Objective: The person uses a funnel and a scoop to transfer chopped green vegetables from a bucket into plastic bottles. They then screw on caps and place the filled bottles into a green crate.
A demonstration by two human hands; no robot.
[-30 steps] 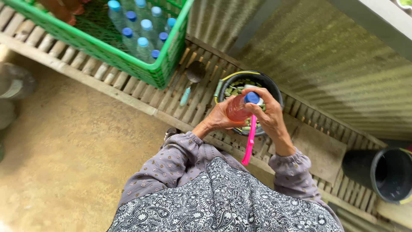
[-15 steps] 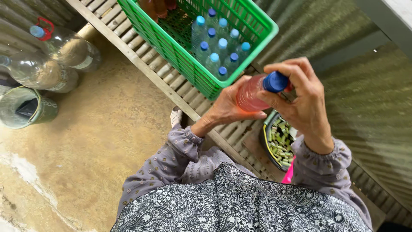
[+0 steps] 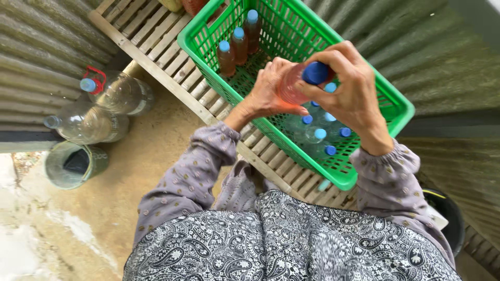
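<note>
Pink-filled small bottle (image 3: 291,86) held over the green basket (image 3: 396,112): left hand (image 3: 268,93) wrapped closed around its body to steady it, right hand (image 3: 349,91) fingers pinched on the blue cap (image 3: 315,73).

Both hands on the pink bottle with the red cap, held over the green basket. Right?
Not quite: the cap is blue, not red, as the head view shows. The rest holds: the left hand grips the pink bottle by its body, the right hand has its fingers on the cap, and both are above the green basket.
</note>
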